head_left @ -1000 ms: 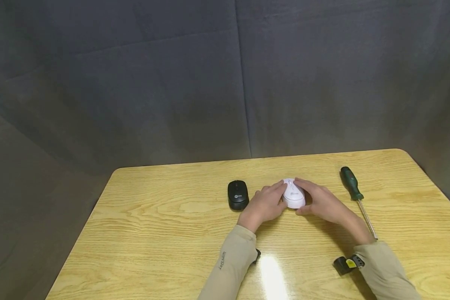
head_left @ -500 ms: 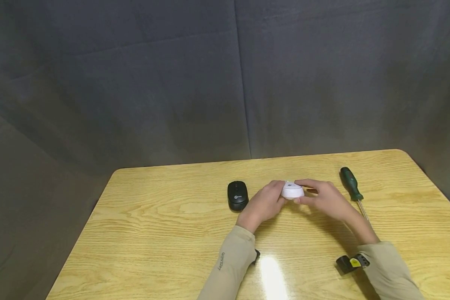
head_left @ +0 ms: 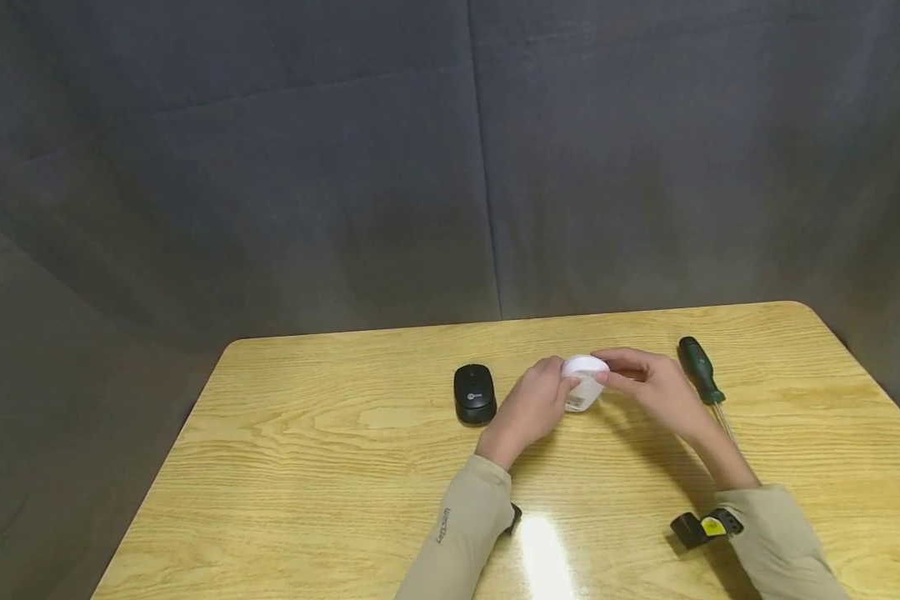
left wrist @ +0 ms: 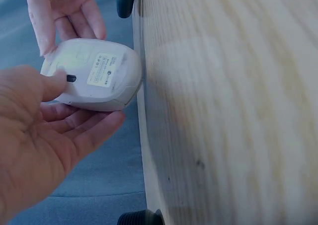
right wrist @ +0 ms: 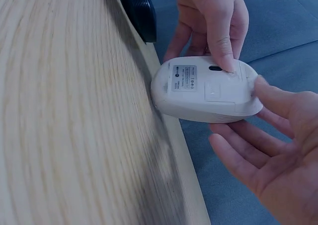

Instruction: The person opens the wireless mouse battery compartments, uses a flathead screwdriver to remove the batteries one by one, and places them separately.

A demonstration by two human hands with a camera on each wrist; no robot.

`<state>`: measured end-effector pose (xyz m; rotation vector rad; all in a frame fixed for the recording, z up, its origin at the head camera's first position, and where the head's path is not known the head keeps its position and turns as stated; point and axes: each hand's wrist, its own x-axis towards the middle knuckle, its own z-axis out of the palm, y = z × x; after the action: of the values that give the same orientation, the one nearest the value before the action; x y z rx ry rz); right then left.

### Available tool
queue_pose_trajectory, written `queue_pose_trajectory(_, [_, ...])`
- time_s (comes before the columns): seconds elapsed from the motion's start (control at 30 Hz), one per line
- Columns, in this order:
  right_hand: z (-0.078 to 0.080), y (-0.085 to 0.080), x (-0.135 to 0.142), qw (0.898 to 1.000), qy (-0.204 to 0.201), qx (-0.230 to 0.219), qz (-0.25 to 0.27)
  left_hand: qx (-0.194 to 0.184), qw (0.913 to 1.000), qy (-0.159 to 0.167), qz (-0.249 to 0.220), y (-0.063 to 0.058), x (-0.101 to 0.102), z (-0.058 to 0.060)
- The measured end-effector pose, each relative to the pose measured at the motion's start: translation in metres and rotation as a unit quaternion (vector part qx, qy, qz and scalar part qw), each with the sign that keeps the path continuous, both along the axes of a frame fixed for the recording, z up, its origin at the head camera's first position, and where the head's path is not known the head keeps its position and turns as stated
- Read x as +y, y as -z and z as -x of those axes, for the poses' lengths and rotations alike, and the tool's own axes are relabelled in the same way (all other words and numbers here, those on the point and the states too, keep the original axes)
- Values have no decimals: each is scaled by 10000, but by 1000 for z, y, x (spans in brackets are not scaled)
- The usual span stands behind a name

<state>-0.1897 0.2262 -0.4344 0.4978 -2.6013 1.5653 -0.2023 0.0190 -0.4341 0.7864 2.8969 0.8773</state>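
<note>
A white computer mouse [head_left: 587, 388] is tipped up between both hands, its underside turned toward the person. In the left wrist view that underside carries a printed label [left wrist: 103, 70] and a small dark slot. My left hand [head_left: 531, 406] grips the mouse from the left, thumb pressed on the underside and fingers beneath. On the other side my right hand [head_left: 656, 393] pinches the end of the mouse with thumb and fingers, as the right wrist view shows. A black computer mouse [head_left: 475, 394] lies on the table just left of the left hand.
A screwdriver [head_left: 699, 371] with a green handle lies to the right of the right hand, its shaft partly hidden by the forearm. The wooden table [head_left: 307, 450] ends at a dark grey cloth [head_left: 360, 183] behind. Both wrists wear black camera mounts.
The white mouse was top side up between the hands; it has been lifted and rotated so that its underside now shows. The black mouse and screwdriver stay where they were.
</note>
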Motion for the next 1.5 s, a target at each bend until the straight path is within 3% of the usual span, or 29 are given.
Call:
queue_pose_trajectory(0.13, [-1, -2, -1, 9995, -122, -149, 251, -249, 9977, -225, -595, -1, 1, -1])
queue_pose_trajectory(0.3, [-2, -4, -1, 9957, -167, -363, 839, -699, 9854, -390, -1503, -4, 2, -2])
queue_pose_trajectory(0.6, [-3, -7, -2, 9905, -299, -576, 1213, -1646, 9417, -587, -2876, -7, 3, -5])
queue_pose_trajectory(0.8, [-4, -8, -2, 9912, -192, -673, 1126, -1912, 9278, -673, -3133, -9, 2, -5])
queue_pose_trajectory(1.03, [-6, -10, -4, 9921, -36, -748, 1003, -2048, 9197, -690, -3279, -8, 1, -6])
queue_pose_trajectory(1.37, [-8, -15, -10, 9955, 81, -730, 603, -2204, 9173, -708, -3239, -9, 1, -6])
queue_pose_trajectory(1.5, [-7, -14, -11, 9969, 202, -603, 467, -2327, 9127, -685, -3288, -9, 2, -5])
